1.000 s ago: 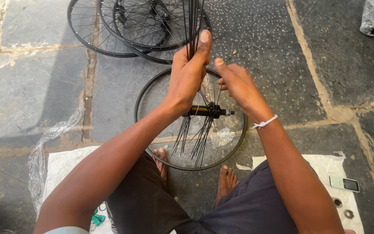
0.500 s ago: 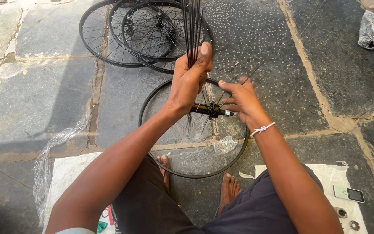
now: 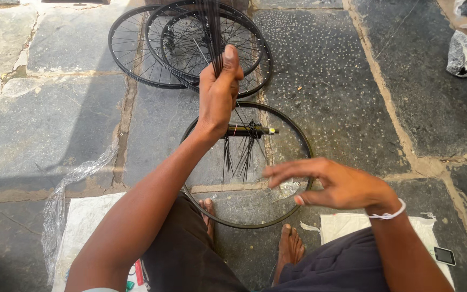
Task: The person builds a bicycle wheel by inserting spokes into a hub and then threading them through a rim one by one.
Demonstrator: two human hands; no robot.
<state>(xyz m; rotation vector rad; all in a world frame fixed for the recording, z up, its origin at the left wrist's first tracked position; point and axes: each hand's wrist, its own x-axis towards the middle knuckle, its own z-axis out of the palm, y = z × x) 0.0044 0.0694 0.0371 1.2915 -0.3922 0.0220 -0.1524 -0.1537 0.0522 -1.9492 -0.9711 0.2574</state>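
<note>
Spokes [image 3: 213, 32], thin and black, rise in a tight bundle out of the left hand [image 3: 218, 92], whose grip is closed around them with the thumb laid up along the bundle. Straight below that grip the spokes fan down through a black hub [image 3: 247, 131], which hangs inside a bare black rim [image 3: 298, 138] lying flat on the stone floor [image 3: 55, 119]. The right hand [image 3: 336, 186] floats lower and to the right of the grip, over the near edge of the rim, its fingers spread wide and holding nothing. Beyond the grip, finished spoked wheels [image 3: 152, 48] lie overlapped on the floor. Bare feet [image 3: 290, 249] rest just inside the rim's near arc. A white band circles the right wrist. Down at the right, well apart from both hands, a phone [image 3: 444, 256] lies on a white cloth [image 3: 347, 224].
</note>
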